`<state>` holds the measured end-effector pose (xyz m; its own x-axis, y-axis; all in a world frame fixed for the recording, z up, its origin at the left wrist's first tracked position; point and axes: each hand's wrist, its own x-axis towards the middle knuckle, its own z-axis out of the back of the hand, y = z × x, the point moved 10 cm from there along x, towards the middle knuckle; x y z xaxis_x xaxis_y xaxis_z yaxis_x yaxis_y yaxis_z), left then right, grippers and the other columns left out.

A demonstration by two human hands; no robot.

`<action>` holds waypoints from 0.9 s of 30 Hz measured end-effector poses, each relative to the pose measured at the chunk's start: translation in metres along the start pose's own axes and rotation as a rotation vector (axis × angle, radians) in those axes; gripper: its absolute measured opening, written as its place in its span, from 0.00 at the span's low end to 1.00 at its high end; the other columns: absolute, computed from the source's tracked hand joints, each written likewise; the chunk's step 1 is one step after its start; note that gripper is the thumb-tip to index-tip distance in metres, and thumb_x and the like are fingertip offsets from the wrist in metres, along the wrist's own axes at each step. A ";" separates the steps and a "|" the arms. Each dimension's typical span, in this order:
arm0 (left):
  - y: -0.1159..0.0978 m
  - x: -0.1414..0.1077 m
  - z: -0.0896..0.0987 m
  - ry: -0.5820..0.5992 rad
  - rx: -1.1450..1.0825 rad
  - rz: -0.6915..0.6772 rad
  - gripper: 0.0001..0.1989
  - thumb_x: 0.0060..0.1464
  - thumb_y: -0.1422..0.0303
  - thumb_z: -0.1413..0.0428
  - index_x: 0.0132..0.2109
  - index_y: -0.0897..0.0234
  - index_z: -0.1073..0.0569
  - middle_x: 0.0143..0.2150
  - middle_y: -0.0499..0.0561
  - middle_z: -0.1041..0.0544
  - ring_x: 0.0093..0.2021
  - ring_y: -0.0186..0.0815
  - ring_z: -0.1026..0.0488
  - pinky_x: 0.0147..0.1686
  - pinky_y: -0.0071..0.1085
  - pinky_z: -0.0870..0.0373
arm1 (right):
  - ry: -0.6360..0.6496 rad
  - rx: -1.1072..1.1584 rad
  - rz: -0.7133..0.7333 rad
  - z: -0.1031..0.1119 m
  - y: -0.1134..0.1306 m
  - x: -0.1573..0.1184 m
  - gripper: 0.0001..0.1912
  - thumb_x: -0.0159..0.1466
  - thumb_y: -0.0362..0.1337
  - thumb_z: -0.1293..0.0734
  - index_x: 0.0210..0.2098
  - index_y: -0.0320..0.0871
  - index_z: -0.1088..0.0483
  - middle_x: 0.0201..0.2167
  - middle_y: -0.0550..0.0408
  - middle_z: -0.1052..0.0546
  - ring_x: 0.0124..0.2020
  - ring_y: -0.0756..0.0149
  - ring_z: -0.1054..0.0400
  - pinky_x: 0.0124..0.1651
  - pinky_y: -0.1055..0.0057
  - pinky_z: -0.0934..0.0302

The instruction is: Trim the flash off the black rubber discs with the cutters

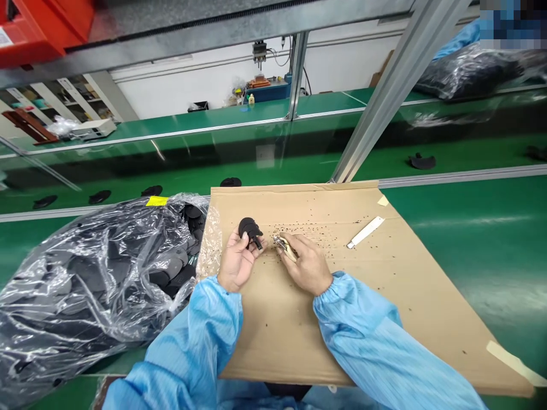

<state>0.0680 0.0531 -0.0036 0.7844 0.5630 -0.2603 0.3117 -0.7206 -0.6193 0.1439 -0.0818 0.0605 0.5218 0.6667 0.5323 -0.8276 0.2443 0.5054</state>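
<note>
Over the cardboard sheet [299, 330], my left hand [239, 259] is closed on a black plastic part [250, 229], rounded at the top with a short stub pointing down. My right hand [308, 263] wraps round a pair of nippers [284, 246] with pale handles. Their metal jaws point left, a small gap away from the black part. Many tiny black scraps lie scattered on the cardboard beyond both hands. To the right of my right hand lies a white-handled cutter knife [366, 232], apart from both hands.
A large clear plastic bag [85, 285] of black parts fills the left side. Behind the cardboard, several black parts lie along a green conveyor belt [265, 176]. A metal post [397, 85] slants up at the right, and a metal shelf [192, 28] with a red bin [43, 34] hangs overhead.
</note>
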 end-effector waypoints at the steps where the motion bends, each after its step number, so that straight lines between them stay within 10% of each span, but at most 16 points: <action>1: 0.000 0.000 0.000 -0.007 0.015 0.011 0.16 0.50 0.76 0.39 0.45 0.61 0.32 0.37 0.47 0.26 0.32 0.31 0.26 0.32 0.28 0.30 | 0.013 0.004 0.014 -0.002 0.002 -0.001 0.15 0.65 0.37 0.37 0.50 0.42 0.31 0.39 0.48 0.24 0.41 0.60 0.30 0.47 0.64 0.34; 13: 0.019 -0.006 -0.010 0.056 0.005 0.214 0.09 0.53 0.75 0.45 0.43 0.64 0.27 0.26 0.45 0.36 0.19 0.23 0.45 0.19 0.22 0.47 | 0.148 0.012 0.120 -0.016 0.018 -0.005 0.15 0.66 0.37 0.38 0.51 0.41 0.30 0.38 0.48 0.24 0.39 0.62 0.29 0.45 0.67 0.34; 27: 0.020 -0.008 -0.012 0.063 0.135 0.211 0.09 0.52 0.73 0.43 0.42 0.65 0.26 0.23 0.44 0.36 0.17 0.24 0.45 0.18 0.23 0.48 | 0.290 -0.099 0.096 -0.030 0.019 -0.010 0.17 0.65 0.36 0.38 0.52 0.41 0.30 0.37 0.49 0.24 0.38 0.63 0.29 0.43 0.70 0.36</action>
<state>0.0748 0.0292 -0.0052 0.8578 0.3761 -0.3503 0.0660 -0.7566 -0.6506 0.1166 -0.0629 0.0442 0.3714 0.8593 0.3517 -0.8939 0.2285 0.3857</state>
